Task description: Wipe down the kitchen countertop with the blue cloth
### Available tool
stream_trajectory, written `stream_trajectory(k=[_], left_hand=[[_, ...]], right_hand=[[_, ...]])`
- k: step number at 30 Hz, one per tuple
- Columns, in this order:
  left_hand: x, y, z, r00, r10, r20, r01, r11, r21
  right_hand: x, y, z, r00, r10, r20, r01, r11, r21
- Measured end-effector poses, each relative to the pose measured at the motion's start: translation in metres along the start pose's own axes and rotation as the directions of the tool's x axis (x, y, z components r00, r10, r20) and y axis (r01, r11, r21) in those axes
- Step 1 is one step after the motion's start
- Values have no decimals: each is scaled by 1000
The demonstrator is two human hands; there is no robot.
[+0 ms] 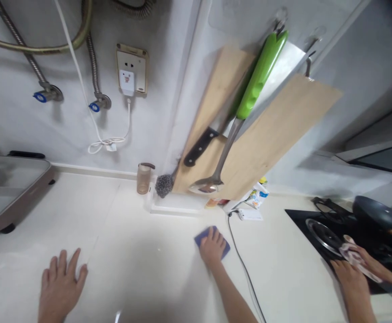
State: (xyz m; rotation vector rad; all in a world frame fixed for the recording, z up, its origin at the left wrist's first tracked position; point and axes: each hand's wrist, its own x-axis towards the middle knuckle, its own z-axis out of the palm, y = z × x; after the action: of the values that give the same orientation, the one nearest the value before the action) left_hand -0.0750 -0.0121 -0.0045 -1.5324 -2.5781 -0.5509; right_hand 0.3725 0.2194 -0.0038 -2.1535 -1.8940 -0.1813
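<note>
My left hand (pixel 61 285) lies on the white countertop (pixel 131 260) at the lower left, fingers spread, with nothing in it. Near the middle, my right hand (pixel 212 247) presses down on a blue cloth (pixel 200 236), its fingers over the top of it. Parts of the cloth show on both sides of the fingers. A black cable (pixel 244 264) runs along the counter just to the right of the cloth.
At right, another person's hands rest by a black stove (pixel 300 220), one holding a cloth (pixel 354 256). A pan (pixel 380 215) sits there. An electric pan (pixel 20 197) stands left; a brown cup (pixel 143 179) is by the wall. Boards (pixel 283 130), a knife and ladle hang above.
</note>
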Motion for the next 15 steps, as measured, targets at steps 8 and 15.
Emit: stream_trajectory(k=[8, 15], left_hand=[[2, 9, -7, 999, -26, 36, 24, 998, 55], [2, 13, -11, 999, -43, 13, 42, 996, 76]], right_hand=[[1, -105, 18, 996, -80, 50, 77, 995, 58], [-55, -187, -4, 874, -461, 153, 415, 873, 257]])
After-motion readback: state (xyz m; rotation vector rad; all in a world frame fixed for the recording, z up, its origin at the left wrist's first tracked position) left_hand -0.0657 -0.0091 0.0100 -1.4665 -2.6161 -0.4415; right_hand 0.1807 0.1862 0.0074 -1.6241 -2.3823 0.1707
